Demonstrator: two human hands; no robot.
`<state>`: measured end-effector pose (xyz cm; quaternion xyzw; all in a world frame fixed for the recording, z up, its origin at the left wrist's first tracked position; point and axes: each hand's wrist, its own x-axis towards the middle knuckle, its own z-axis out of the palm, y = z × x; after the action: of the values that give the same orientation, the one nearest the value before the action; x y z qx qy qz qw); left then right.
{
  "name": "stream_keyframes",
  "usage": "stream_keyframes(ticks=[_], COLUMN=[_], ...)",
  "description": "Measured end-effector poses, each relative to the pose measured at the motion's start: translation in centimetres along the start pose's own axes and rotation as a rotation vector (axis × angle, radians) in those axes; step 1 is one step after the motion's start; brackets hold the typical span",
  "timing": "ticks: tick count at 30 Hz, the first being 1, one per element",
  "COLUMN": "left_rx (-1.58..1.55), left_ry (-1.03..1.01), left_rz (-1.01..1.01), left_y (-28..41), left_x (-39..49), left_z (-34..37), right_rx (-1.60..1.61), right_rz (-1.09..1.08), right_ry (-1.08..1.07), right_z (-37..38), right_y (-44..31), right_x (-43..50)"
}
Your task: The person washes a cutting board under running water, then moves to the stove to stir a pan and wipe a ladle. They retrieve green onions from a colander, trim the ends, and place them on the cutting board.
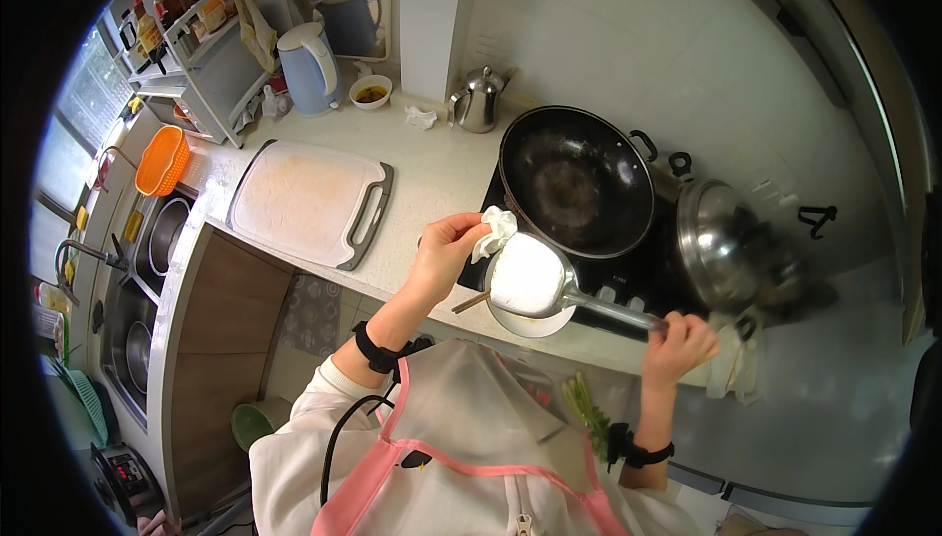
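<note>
Between finger and thumb, my left hand pinches a crumpled white tissue, close to the upper left edge of a metal spatula's blade. My right hand grips the handle end of this metal spatula, whose blade shines brightly. Beneath the blade is a white bowl, largely covered by it. Brown chopsticks stick out at the bowl's left side. Beyond both hands, a black wok sits on the black stove, with a dark worn patch at its bottom.
A cutting board lies on the left counter. Behind it stand a blue kettle, a small bowl of dark-yellow liquid and a steel pot. A domed metal lid is right of the wok. The sink is far left.
</note>
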<state>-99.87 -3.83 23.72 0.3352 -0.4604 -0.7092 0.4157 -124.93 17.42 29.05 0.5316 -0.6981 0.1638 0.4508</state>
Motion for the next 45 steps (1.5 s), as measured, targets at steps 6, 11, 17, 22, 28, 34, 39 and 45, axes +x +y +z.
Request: stream_keyframes(ticks=[6,11,17,22,28,34,39,45], left_rx=[0.05,0.309,0.149,0.05,0.139,-0.062,-0.204,-0.133], left_ry=[-0.055,0.128,-0.094,-0.208,-0.087,-0.014,-0.109,-0.132], left_rz=[0.039,0.263,-0.036,0.099,0.035,-0.144,-0.207,-0.175], left_y=[0.4,0.5,1.3,1.1,0.6,1.3,0.7,0.7], left_x=[-0.2,0.1,-0.3,-1.2,-0.2,-0.8,-2.8,-2.9], left_z=[0.6,0.3,0.2,0.7,0.8,-0.3,0.4,0.8], right_rx=[-0.019,-0.028,-0.034,-0.038,-0.033,-0.083,-0.11,-0.144], right_rz=[-0.011,-0.027,-0.021,-0.031,-0.033,0.106,0.084,0.102], right_ry=[-0.002,0.014,0.02,0.007,-0.04,-0.037,-0.016,-0.05], right_z=[-0.3,-0.4,-0.6,-0.7,-0.5,-0.6,-0.2,-0.1], right_y=[-0.4,-0.5,-0.6,-0.7,-1.1,0.5,0.5,0.1], right_x=[0.0,0.0,0.0,0.1,-0.4,-0.5,-0.3,-0.1])
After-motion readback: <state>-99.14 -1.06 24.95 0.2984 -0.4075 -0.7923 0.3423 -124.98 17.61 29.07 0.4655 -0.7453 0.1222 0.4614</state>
